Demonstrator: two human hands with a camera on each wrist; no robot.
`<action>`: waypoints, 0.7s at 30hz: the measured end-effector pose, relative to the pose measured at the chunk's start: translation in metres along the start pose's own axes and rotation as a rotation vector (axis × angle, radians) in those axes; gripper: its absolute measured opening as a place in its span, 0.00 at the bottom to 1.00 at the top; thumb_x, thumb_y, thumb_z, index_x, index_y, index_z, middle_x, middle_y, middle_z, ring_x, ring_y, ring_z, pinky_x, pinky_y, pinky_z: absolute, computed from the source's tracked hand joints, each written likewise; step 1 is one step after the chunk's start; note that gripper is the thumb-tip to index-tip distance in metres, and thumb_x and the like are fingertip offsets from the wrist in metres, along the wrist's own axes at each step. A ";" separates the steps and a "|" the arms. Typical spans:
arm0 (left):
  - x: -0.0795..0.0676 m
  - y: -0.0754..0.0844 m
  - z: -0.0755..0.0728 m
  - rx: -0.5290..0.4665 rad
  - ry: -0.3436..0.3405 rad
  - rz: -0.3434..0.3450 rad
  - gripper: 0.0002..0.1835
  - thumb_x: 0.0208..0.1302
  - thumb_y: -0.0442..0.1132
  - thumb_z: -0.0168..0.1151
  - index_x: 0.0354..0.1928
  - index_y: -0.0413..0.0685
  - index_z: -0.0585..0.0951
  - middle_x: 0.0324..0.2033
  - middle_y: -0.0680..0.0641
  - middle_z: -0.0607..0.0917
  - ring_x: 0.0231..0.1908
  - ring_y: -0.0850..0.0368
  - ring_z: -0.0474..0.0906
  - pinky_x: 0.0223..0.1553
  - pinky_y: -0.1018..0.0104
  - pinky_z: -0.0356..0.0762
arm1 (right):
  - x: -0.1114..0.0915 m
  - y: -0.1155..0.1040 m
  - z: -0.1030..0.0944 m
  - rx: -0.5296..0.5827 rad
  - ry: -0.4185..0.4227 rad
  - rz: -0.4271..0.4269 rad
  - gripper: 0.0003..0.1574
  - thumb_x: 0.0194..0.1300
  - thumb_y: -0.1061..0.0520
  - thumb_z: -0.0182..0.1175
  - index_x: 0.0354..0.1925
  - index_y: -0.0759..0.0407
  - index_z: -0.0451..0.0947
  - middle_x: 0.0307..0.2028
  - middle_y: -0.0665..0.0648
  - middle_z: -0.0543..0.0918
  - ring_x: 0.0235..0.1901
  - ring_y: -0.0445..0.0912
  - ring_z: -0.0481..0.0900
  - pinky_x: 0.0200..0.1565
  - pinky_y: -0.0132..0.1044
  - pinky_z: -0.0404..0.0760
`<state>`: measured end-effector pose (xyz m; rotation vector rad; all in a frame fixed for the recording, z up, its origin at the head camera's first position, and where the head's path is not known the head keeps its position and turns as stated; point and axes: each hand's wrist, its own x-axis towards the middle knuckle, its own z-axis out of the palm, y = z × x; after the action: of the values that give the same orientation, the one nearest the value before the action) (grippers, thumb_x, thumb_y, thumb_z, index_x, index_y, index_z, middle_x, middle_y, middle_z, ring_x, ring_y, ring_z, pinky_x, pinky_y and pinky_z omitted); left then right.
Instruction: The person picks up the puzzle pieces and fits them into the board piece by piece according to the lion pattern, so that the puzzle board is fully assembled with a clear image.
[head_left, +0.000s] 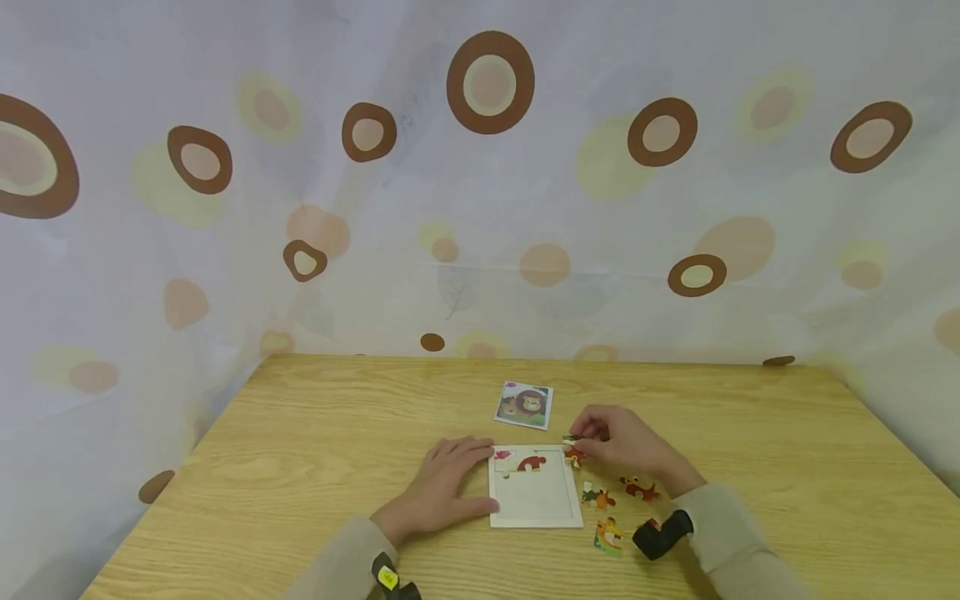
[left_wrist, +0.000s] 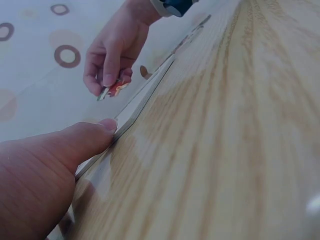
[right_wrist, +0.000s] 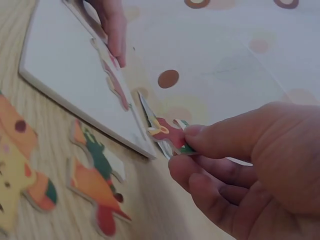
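A white puzzle frame lies on the wooden table with a few joined pieces along its upper left. My left hand rests at the frame's left side, fingers extended, the thumb touching its edge. Between thumb and fingers my right hand pinches a red and green puzzle piece, held above the table by the frame's upper right corner. Loose puzzle pieces lie right of the frame, partly under the right forearm; two show large in the right wrist view.
A square picture card with a lion lies behind the frame. A patterned curtain hangs along the table's back and sides. Each wrist wears a black camera strap.
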<state>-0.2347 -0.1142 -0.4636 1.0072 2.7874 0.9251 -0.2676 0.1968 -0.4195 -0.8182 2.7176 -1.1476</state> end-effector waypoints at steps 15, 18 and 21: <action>0.000 -0.002 0.001 0.007 0.002 0.001 0.39 0.60 0.61 0.62 0.68 0.48 0.68 0.70 0.49 0.66 0.71 0.44 0.56 0.71 0.40 0.44 | 0.011 -0.010 0.018 0.026 -0.073 -0.064 0.04 0.63 0.62 0.62 0.37 0.62 0.78 0.29 0.51 0.80 0.26 0.35 0.74 0.30 0.29 0.77; 0.000 -0.002 0.001 0.010 0.004 0.004 0.38 0.60 0.61 0.62 0.68 0.49 0.68 0.69 0.49 0.67 0.71 0.45 0.56 0.71 0.40 0.44 | 0.013 -0.012 0.022 0.019 -0.078 -0.050 0.04 0.63 0.63 0.62 0.37 0.62 0.78 0.28 0.50 0.79 0.26 0.35 0.73 0.30 0.28 0.76; 0.000 -0.002 0.001 0.012 0.008 0.008 0.38 0.60 0.61 0.62 0.68 0.48 0.68 0.69 0.49 0.67 0.71 0.44 0.56 0.71 0.40 0.44 | 0.013 -0.013 0.027 0.009 -0.074 -0.006 0.03 0.64 0.62 0.62 0.37 0.61 0.77 0.28 0.49 0.77 0.26 0.36 0.71 0.29 0.28 0.74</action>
<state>-0.2357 -0.1147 -0.4660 1.0190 2.8009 0.9167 -0.2664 0.1658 -0.4282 -0.8508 2.6501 -1.1070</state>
